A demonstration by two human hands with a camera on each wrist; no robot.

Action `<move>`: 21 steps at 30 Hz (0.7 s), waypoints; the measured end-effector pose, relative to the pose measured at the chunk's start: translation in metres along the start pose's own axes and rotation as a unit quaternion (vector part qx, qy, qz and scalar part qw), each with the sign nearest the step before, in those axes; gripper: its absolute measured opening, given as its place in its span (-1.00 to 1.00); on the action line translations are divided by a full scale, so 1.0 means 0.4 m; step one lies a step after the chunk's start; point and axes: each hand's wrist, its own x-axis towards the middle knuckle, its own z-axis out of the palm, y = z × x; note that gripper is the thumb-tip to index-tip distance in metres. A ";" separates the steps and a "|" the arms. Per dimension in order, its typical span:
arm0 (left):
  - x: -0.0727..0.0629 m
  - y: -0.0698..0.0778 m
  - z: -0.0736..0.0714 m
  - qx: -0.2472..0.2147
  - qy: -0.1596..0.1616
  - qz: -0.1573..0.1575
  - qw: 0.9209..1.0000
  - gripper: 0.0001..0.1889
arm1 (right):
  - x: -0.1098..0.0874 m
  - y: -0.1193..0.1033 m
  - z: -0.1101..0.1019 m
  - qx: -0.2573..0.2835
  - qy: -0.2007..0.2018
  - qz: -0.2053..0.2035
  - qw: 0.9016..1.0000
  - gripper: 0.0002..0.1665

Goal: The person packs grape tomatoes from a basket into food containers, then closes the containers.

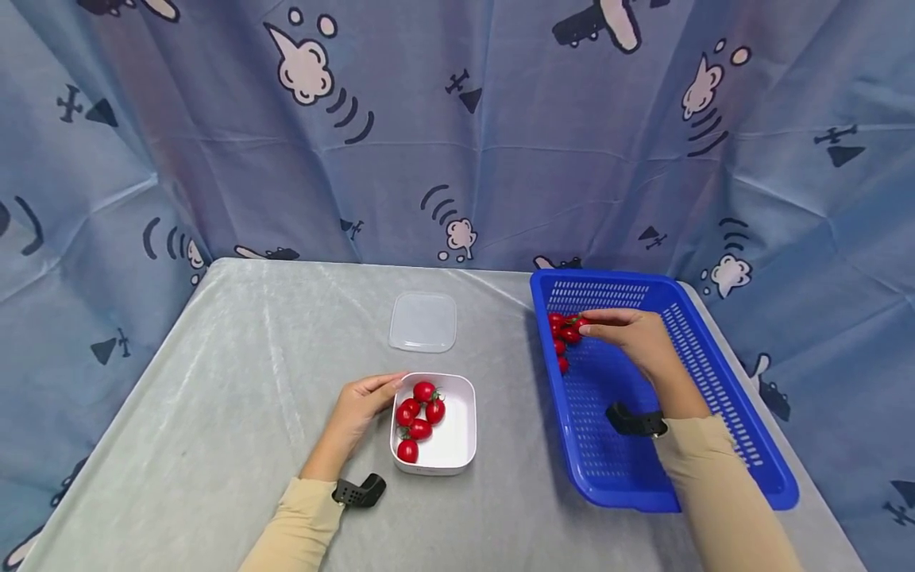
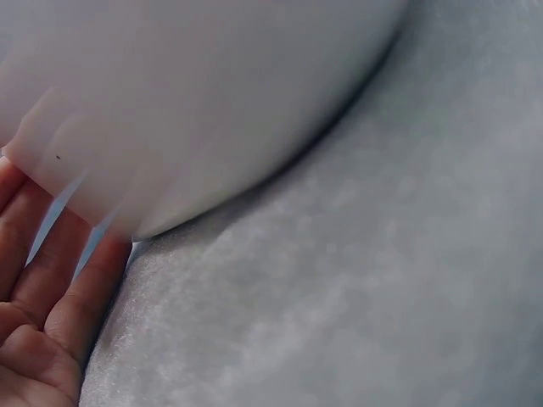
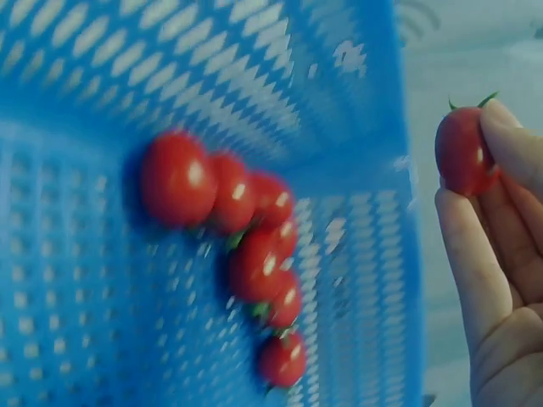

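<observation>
On the left, my left hand (image 1: 363, 403) rests against the side of a square white container (image 1: 457, 425). Its fairly straight fingers (image 2: 59, 271) touch the outer wall in the left wrist view. Several red cherry tomatoes (image 1: 420, 429) lie along the container's left half. Over the left part of a blue basket (image 1: 622, 499), my right hand (image 1: 639, 342) pinches a single cherry tomato (image 3: 465, 151) with green stem bits between thumb and fingers. Below it, more cherry tomatoes (image 3: 254, 264) sit clustered along the basket's wall.
A translucent square lid (image 1: 423, 322) lies flat behind the white container. The grey-covered table (image 1: 214, 413) carries everything, with the basket at its right side. A patterned blue curtain (image 1: 407, 143) hangs behind the table's far edge.
</observation>
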 end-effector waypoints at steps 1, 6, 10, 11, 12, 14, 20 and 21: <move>-0.001 0.001 0.001 0.000 0.004 -0.007 1.000 -0.61 | -0.007 -0.007 0.002 0.004 0.000 -0.005 1.000 -0.29; -0.001 0.007 0.004 0.006 0.009 -0.020 1.000 -0.63 | -0.038 -0.038 0.011 0.019 0.001 -0.023 1.000 -0.30; 0.003 0.011 0.004 0.007 0.004 -0.016 1.000 -0.62 | -0.069 -0.069 0.020 0.039 -0.002 -0.032 0.999 -0.32; 0.004 0.011 0.004 0.007 0.002 -0.015 1.000 -0.62 | -0.079 -0.078 0.023 0.042 -0.003 -0.034 0.999 -0.33; 0.005 0.011 0.004 0.007 0.002 -0.014 1.000 -0.62 | -0.089 -0.086 0.026 0.046 -0.004 -0.035 0.998 -0.34; 0.006 0.010 0.003 0.005 0.003 -0.014 1.000 -0.62 | -0.106 -0.101 0.033 0.053 0.002 -0.038 0.998 -0.38; 0.003 0.005 0.000 0.009 0.005 -0.017 1.000 -0.62 | -0.143 -0.138 0.062 0.078 0.013 -0.047 0.996 -0.50; 0.003 0.004 0.000 0.008 0.006 -0.018 1.000 -0.62 | -0.148 -0.144 0.069 0.082 0.011 -0.046 0.996 -0.51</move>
